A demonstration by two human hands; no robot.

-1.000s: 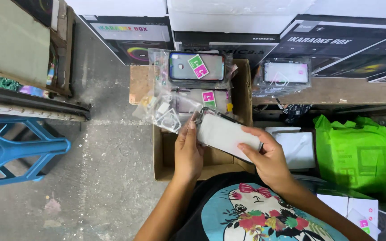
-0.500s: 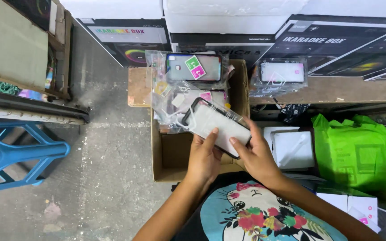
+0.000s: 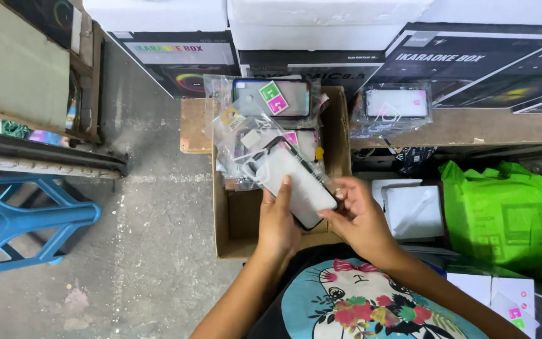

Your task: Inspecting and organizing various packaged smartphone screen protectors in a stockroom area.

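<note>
I hold a phone case (image 3: 296, 181) with a white back and black rim, wrapped in a clear plastic bag, above an open cardboard box (image 3: 230, 220). My left hand (image 3: 277, 223) grips its near left side with the thumb on the white face. My right hand (image 3: 357, 216) pinches the near right end. The bag's loose end trails up and left over several more bagged cases (image 3: 272, 100) piled at the far end of the box.
A blue plastic stool (image 3: 26, 220) stands on the concrete floor at left. Another bagged case (image 3: 395, 103) lies on a wooden ledge at right. A green bag (image 3: 503, 213) and white boxes (image 3: 412, 210) sit at right. Large printed cartons (image 3: 472, 59) line the back.
The bagged case has turned with its far end swung up and left over the box. My left hand moved from the case's far left edge to its near side.
</note>
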